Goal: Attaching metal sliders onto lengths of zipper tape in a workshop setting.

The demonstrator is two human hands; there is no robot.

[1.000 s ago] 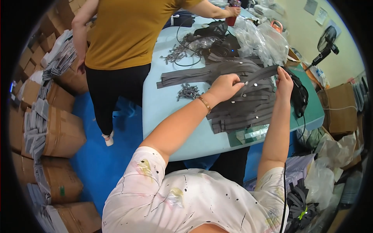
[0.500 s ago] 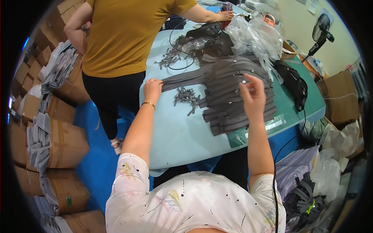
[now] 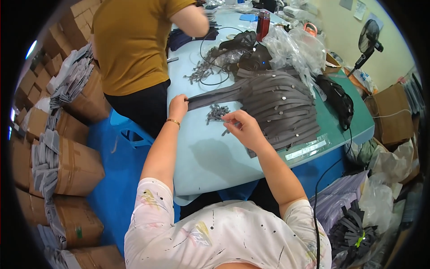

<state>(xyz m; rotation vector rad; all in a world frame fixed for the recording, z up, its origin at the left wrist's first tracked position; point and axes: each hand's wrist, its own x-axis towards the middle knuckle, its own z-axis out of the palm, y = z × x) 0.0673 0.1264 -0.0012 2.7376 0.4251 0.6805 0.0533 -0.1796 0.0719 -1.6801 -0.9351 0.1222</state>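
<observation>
A wide layer of dark grey fabric strips (image 3: 280,107) lies on the table, with small pale pieces dotted across it. From its left side a narrow bundle of strips runs to my left hand (image 3: 178,107), whose fingers are closed on the bundle's end. My right hand (image 3: 245,127) is over a small pile of grey elongated pieces (image 3: 217,113), at the near left of the layer. Its thumb and fingers are pinched together at the edge of the pile. Whatever sits between these fingertips is too small to make out.
A person in a mustard shirt (image 3: 134,49) is at the table's left side, by a blue stool (image 3: 130,130). Farther back are a second grey pile (image 3: 199,71), a black cable, a red bottle (image 3: 263,26) and clear plastic bags (image 3: 291,45). Cardboard boxes (image 3: 78,166) line the left.
My right hand has come left and nearer, from above the strips to the small pile. My left hand stays on the bundle. The other person has let go of the red bottle and lowered themselves.
</observation>
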